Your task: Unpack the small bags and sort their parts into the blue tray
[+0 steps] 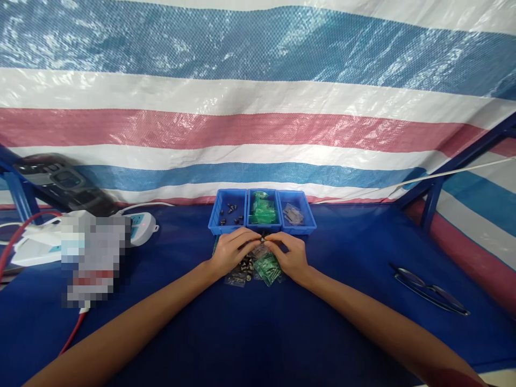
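My left hand (235,250) and my right hand (289,254) meet with pinched fingers over a pile of small parts. Something small and dark shows between the fingertips, too small to make out. Under them lie dark metallic pieces (246,265) and green packets (268,269) on clear plastic. Just behind stand three blue bins side by side: the left bin (212,219) holds several dark small parts, the middle bin (264,226) green packets, and the right bin (309,220) clear packets.
Eyeglasses (431,291) lie at the right on the blue table (258,338). At the left are a power strip (143,229), a blurred-out object (97,263), white items and a red cable (74,333). Striped sheeting (258,129) hangs behind, with blue frame bars at both sides.
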`<state>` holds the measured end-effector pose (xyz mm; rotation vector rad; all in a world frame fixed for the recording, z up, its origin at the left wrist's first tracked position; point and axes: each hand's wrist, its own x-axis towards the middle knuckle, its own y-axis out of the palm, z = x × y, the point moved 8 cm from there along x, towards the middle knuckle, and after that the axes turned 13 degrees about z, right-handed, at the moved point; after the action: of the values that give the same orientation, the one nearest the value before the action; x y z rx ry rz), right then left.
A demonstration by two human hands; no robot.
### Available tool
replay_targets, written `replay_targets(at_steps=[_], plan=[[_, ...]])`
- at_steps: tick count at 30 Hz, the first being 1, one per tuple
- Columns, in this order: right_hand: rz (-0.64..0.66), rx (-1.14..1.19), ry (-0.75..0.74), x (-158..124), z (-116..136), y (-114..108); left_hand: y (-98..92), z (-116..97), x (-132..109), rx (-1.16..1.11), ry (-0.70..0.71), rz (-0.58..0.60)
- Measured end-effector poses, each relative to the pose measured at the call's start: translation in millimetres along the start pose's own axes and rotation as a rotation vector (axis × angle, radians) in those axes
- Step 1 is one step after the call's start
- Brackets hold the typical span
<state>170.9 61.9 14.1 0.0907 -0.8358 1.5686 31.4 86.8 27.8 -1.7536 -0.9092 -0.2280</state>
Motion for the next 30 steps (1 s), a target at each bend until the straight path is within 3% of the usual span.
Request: replay_targets(at_steps=[30], plan=[[0.003,-0.019,-0.047,0.0,3.0,-0.2,-1.5,-5.7,-1.5,-0.003,0.045,-0.017]])
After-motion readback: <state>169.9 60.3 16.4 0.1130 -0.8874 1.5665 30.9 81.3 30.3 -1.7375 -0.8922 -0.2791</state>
